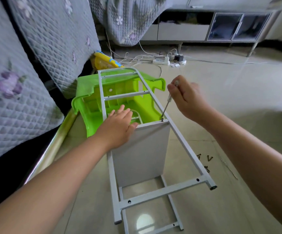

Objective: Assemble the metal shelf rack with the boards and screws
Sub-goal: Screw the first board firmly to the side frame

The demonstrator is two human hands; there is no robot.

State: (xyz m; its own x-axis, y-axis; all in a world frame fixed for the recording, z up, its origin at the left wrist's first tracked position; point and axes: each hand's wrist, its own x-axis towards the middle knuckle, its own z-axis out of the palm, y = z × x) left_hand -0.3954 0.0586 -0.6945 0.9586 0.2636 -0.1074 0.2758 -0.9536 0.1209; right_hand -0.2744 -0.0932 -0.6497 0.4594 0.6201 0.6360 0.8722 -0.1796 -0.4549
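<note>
R hand (186,97) grips screwdriver (168,103), L hand (120,125) on board (142,152)

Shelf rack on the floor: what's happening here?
A person is screwing a grey board into the metal rack frame, which lies across a green plastic stool. The right hand grips a screwdriver on a screw at the board's edge; the left hand steadies the board. Spare screws lie on the floor.

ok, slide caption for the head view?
Right hand drives a screwdriver into the frame; left hand steadies the board.
</note>
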